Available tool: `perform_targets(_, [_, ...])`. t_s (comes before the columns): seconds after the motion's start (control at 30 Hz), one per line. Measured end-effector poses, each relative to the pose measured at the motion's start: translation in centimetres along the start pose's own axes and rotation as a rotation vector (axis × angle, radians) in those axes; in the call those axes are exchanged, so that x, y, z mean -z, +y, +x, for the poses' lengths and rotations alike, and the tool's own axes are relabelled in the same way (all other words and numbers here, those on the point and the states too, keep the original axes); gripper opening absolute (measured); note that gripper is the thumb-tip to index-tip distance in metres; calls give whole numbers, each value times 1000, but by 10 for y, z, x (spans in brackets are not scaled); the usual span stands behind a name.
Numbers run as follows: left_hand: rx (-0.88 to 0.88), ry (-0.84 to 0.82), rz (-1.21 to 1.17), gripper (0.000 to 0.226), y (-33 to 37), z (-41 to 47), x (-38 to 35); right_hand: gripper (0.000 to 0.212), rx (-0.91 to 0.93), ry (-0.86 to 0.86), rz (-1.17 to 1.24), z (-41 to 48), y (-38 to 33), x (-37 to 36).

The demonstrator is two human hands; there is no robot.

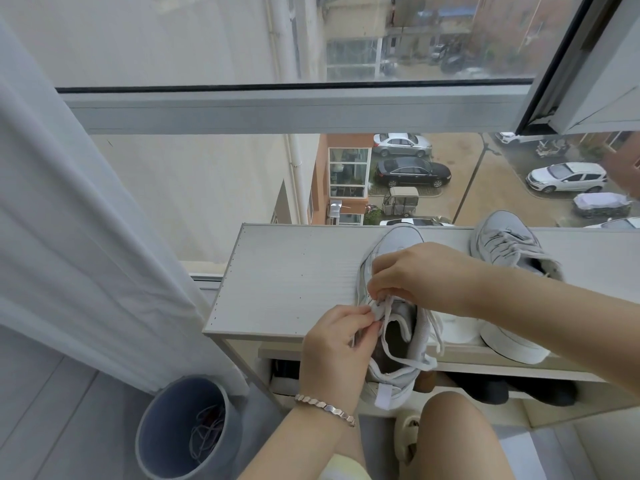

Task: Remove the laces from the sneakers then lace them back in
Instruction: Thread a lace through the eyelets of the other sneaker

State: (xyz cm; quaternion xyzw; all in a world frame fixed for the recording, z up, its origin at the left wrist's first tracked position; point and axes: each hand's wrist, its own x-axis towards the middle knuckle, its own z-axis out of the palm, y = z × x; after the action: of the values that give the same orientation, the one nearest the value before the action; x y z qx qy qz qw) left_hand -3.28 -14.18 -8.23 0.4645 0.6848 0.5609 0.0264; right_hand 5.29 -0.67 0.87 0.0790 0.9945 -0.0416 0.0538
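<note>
Left hand (337,336) and right hand (415,275) pinch white lace (412,362) on pale-grey sneaker (401,237).

Both hands on the near sneaker (398,341): left hand (337,344) and right hand (415,275) pinching its lace (408,360). Second sneaker (509,247) sits just past the right hand.

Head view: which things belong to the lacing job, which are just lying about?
Job: near sneaker; its lace, pinched by left hand and right hand; second sneaker by the window.
Lying about: bin with cords in it; white shoe; dark shoes on the lower shelf; curtain.
</note>
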Motion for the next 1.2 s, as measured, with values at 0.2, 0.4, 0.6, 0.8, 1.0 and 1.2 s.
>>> perform_targets(0.2, [-19,12,21,11,2,3,0,33,194,-4,-77,0,-1,7])
perform_targets(0.4, [106,26,-63,13,3,8,-1,21,1,47,273,10,-4,2])
perform_targets(0.6, [302,-57,-121,6,10,16,0,19,-200,27,431,9,0,-4])
perform_targets(0.8, [384,-172,-148,14,14,22,4,23,-260,133,486,-1,-6,-13])
perform_targets(1.0, [334,-308,-115,16,10,29,10,20,-423,461,385,-23,-30,-46])
perform_targets(1.2, [338,-356,-59,14,9,34,12,29,-481,534,258,-25,-39,-62])
